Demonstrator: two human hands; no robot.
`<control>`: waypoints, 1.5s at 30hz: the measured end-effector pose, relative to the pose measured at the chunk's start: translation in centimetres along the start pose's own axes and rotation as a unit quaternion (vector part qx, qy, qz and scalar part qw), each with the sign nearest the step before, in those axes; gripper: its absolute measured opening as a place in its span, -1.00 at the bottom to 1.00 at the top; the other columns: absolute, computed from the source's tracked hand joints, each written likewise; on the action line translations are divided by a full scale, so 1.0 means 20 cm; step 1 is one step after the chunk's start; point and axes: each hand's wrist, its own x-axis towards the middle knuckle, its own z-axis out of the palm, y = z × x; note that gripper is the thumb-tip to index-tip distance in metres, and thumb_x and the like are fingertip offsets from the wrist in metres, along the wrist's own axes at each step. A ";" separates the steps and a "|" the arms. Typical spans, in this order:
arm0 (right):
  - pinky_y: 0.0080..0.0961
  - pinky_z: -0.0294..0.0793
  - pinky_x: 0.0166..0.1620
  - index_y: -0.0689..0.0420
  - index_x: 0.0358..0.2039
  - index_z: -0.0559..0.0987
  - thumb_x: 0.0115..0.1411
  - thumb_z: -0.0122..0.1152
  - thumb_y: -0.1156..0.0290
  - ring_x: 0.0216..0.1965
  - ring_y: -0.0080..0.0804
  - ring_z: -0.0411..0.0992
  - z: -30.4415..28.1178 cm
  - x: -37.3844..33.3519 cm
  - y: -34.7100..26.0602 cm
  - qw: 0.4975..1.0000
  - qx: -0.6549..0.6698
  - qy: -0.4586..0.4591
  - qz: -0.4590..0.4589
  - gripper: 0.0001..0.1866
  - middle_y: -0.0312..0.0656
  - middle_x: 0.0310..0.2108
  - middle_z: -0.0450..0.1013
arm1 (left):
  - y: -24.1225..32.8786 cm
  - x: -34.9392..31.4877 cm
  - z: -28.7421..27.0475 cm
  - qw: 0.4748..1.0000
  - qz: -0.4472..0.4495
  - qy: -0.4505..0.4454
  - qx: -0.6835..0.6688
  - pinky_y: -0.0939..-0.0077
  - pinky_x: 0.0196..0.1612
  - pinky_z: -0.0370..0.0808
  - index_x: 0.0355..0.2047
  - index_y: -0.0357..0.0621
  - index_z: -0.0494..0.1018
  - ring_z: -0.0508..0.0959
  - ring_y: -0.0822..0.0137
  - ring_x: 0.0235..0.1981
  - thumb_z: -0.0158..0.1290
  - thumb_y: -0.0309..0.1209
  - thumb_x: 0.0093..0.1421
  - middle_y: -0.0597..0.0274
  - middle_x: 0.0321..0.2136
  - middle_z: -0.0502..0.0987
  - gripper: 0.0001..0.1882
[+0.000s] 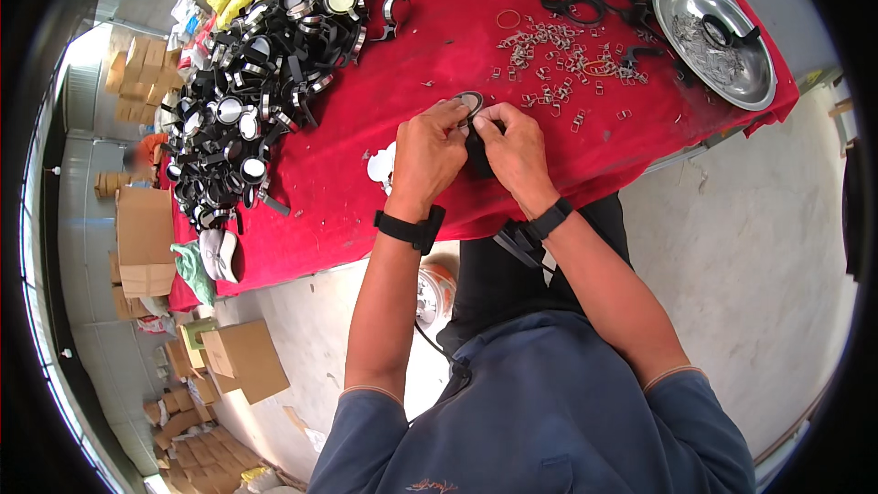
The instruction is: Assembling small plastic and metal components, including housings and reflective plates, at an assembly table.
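Note:
Both my hands meet over the near part of the red cloth. My left hand (428, 154) is closed, its fingers and thumb gripping a round black piece with a metallic rim (470, 101). On the other side my right hand (514, 146) pinches at the same piece, thumb and forefinger pressed to its edge; any small part between them is hidden. A dark strap-like part hangs below, between the hands. White round pieces (380, 166) lie beside my left wrist. Small wire buckles (553, 59) are scattered beyond my right hand.
A large heap of black strapped pieces with shiny round faces (247, 101) covers the table's left. At the far right, a steel bowl (766, 82) holds thin metal bits and a black part. More black pieces (585, 7) lie beside it. Cardboard boxes (242, 357) stand on the floor.

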 end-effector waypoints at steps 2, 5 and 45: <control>-0.15 0.59 -0.15 0.21 -0.16 0.75 0.34 0.34 0.33 -0.27 -0.01 0.68 0.00 0.00 0.04 0.999 0.049 0.008 0.005 -0.79 0.06 -0.35 0.68 | 0.02 -0.01 0.00 0.999 -0.021 0.004 -0.024 0.25 0.33 0.54 0.07 -0.30 0.69 0.64 -0.04 0.26 0.16 -0.64 0.19 -0.21 0.14 0.67 -0.58; -0.20 0.60 -0.20 0.21 -0.14 0.76 0.34 0.35 0.34 -0.36 -0.09 0.68 -0.02 0.01 0.06 0.999 0.045 -0.001 0.016 -0.78 0.03 -0.43 0.66 | 0.03 0.00 -0.01 0.999 -0.035 -0.005 -0.035 0.25 0.32 0.55 0.07 -0.31 0.69 0.65 -0.06 0.25 0.18 -0.64 0.18 -0.22 0.14 0.67 -0.58; -0.14 0.57 -0.05 0.25 -0.19 0.66 0.35 0.30 0.42 -0.17 0.02 0.65 -0.03 -0.04 -0.03 0.999 0.003 0.025 -0.036 -0.85 0.02 -0.27 0.67 | -0.06 -0.07 0.04 0.997 -0.025 0.062 -0.041 0.25 0.33 0.54 0.02 -0.28 0.73 0.66 0.01 0.25 0.27 -0.63 0.19 -0.11 0.09 0.72 -0.64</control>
